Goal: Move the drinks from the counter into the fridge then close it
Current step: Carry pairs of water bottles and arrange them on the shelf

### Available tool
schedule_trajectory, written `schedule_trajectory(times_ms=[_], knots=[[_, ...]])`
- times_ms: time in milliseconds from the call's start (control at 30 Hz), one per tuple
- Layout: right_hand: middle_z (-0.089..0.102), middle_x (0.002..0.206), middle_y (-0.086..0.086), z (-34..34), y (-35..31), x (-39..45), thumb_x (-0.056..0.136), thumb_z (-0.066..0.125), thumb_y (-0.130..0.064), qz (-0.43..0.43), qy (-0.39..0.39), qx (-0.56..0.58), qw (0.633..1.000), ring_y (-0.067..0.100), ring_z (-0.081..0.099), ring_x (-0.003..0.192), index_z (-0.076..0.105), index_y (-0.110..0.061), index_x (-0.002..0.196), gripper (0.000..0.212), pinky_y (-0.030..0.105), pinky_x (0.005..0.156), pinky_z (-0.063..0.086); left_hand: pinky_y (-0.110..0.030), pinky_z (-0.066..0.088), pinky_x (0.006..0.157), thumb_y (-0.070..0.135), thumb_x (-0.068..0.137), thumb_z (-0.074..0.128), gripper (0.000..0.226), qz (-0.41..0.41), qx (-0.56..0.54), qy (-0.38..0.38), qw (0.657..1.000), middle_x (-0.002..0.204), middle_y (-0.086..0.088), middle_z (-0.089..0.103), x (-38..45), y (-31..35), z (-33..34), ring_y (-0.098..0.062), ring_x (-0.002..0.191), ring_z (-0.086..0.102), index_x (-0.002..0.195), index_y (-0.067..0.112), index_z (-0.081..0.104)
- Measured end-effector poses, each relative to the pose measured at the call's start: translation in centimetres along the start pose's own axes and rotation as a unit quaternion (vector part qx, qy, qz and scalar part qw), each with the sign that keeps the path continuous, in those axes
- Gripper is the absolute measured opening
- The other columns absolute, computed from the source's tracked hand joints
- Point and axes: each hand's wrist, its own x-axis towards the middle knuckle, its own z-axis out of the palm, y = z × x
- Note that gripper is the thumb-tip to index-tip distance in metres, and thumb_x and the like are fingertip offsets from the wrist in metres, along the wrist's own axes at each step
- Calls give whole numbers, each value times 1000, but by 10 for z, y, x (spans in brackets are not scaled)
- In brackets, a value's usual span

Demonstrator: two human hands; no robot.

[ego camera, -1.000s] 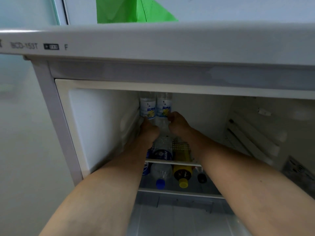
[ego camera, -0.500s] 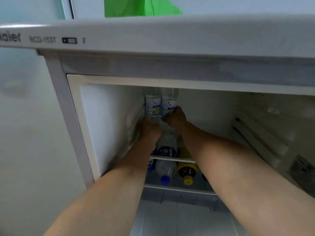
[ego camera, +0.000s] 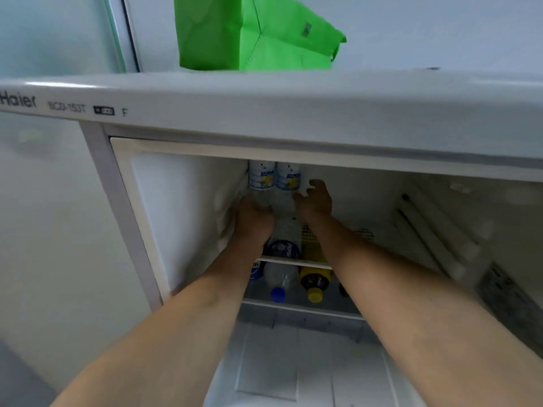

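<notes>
Left hand [ego camera: 255, 214] grips bottle [ego camera: 261, 180]

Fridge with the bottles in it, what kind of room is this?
Probably a home kitchen or pantry corner, though little of the room shows. A small household fridge stands open against a plain wall, with drink bottles on its shelves and a green shopping bag sitting on top.

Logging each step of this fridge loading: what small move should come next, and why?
Probably let go with the left hand and draw both arms out. Both white-labelled bottles stand upright at the back of the shelf, and the right hand looks open beside them.
</notes>
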Motion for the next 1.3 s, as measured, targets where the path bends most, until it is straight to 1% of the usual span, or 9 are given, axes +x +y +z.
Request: schedule_trajectory(times_ms=[200,333,400,500,800,900,1067,1200,1300], knots=[[72,109,5,-43,2,-74,91,63,-13,-54,106,59,991,15,65,98,69,-10,111,21,16,81,47,-58,56,82,17,94,43,36,49,-25,45,997,97,-16,70,-39,12,19,-37,93,68,78,44,61],[63,80,-15,-80,15,-130,89,62,-6,-50,129,136,981,-10,57,72,65,-21,86,15,3,64,40,-46,52,64,29,93,47,25,106,-13,78,991,69,0,59,-78,9,31,-19,67,59,68,29,51],[61,78,-16,-102,23,-154,88,63,-8,-34,146,144,978,-11,56,71,62,-22,85,15,4,64,40,-42,49,62,35,93,47,23,108,-17,64,992,70,-2,59,-96,8,36,-25,67,60,70,29,52],[68,79,-14,-132,34,-186,90,64,-11,-3,160,178,971,-4,63,75,65,-25,87,15,12,67,47,-50,51,67,30,93,50,18,133,-32,22,990,73,-12,60,-124,4,41,-36,70,60,77,29,57],[70,93,-6,-182,68,-287,92,68,-19,71,220,148,962,3,65,84,67,-32,90,13,18,75,52,-18,47,53,24,102,50,17,169,-64,-146,973,68,11,63,-208,-32,41,-5,57,56,89,24,61],[69,87,-5,-185,82,-335,92,67,-17,123,251,142,950,9,64,79,69,-24,92,8,29,76,55,-18,49,58,33,99,50,14,164,-67,-219,959,73,9,63,-233,-51,39,-10,64,59,96,29,63],[69,80,-2,-208,103,-425,91,68,-10,163,319,109,927,2,62,70,68,-21,88,11,17,69,52,-20,50,59,39,94,51,13,122,-82,-300,942,74,14,64,-297,-78,47,-8,65,58,91,42,63],[71,79,1,-246,113,-493,88,69,-16,226,397,98,884,10,65,72,72,-18,88,3,33,70,55,-38,49,70,39,92,51,11,97,-88,-381,915,79,0,64,-353,-87,58,-18,69,58,89,36,62],[69,73,-3,-278,116,-539,85,67,-16,248,457,87,849,11,63,68,73,-18,84,6,30,66,54,-42,51,68,39,94,52,14,83,-83,-439,891,77,6,65,-395,-88,65,-18,69,59,88,36,64]])
